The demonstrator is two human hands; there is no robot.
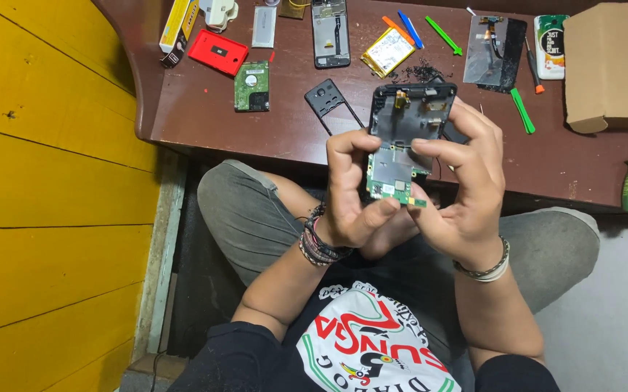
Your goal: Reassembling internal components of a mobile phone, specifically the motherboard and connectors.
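Just in front of the worktop (256, 131) edge, the opened phone (405, 138) stands lengthwise between both hands: left hand (350, 196) closed around its left side, right hand (463, 189) pinching the right.

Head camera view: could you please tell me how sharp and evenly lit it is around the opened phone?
Head view: the opened phone between left hand and right hand is sharp; light is soft and even, without glare on the desk; desk edges bow slightly, showing wide-angle distortion.
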